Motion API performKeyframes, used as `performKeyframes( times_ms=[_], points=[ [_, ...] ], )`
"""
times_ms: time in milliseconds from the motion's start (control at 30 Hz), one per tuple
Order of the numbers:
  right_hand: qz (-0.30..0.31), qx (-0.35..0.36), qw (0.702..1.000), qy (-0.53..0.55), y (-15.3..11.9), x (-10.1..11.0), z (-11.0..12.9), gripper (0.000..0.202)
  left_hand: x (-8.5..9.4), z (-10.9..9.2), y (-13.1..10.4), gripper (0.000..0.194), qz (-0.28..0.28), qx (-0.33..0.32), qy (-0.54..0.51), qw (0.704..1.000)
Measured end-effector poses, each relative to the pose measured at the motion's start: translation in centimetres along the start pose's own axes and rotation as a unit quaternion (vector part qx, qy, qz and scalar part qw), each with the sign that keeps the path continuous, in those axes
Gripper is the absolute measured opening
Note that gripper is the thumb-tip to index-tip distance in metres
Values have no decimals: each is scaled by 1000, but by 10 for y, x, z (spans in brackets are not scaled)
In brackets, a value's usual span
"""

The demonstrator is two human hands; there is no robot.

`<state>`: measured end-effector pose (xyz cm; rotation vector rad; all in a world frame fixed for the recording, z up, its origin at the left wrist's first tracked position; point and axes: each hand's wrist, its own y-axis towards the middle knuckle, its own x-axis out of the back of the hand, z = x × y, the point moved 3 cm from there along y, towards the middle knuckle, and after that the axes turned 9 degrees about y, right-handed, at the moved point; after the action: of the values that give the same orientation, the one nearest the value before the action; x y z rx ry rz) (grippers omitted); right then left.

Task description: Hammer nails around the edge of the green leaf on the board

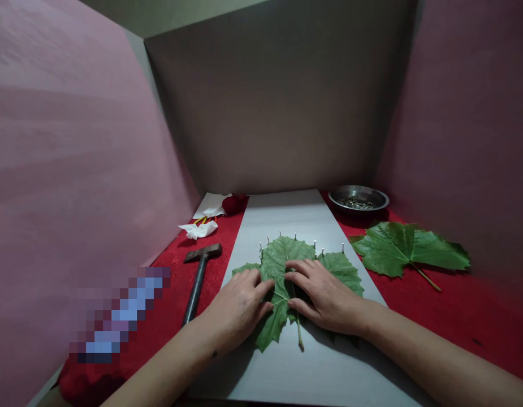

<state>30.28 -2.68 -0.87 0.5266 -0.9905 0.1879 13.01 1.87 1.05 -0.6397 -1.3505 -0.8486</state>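
A large green leaf (pixel 282 254) lies on a pale grey board (pixel 282 212), its stem pointing toward me. Several upright nails (pixel 315 244) stand in the board along the leaf's far edge. My left hand (pixel 242 299) rests on the leaf's left side, with fingers stretched out over it. On the right side, my right hand (pixel 323 291) lies on the leaf with its fingers spread near the central vein. Neither hand grips anything. Parts of the leaf are hidden under both hands.
Left of the board, a hammer (pixel 197 282) lies on red cloth (pixel 435 322), with white tissue (pixel 199 229) and a red ball of yarn or similar (pixel 234 204) behind. At right are a metal bowl (pixel 358 199) of nails and a second leaf (pixel 407 246). Pink walls (pixel 74 147) flank the workspace.
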Motion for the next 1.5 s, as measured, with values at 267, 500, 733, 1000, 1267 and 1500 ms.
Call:
performKeyframes(
  times_ms=[267,500,733,1000,1267,1500],
  points=[
    [4,14,1000,-14,1,0,2,29,10,-2,-9,30,4,17,-29,999],
    [11,12,1000,-1,-1,1,4,42,8,1,-16,30,20,23,-44,999],
    [-28,16,999,2,-3,3,1,39,6,9,-28,32,-3,43,-61,997],
    [-36,23,999,-6,-2,6,4,33,3,13,-36,32,-12,58,-61,996],
    [-29,34,999,4,-4,12,4,32,7,10,-36,32,-2,62,-50,997],
    [-87,48,995,-7,-8,37,-9,25,9,35,-51,38,-36,129,-47,990]
  ],
)
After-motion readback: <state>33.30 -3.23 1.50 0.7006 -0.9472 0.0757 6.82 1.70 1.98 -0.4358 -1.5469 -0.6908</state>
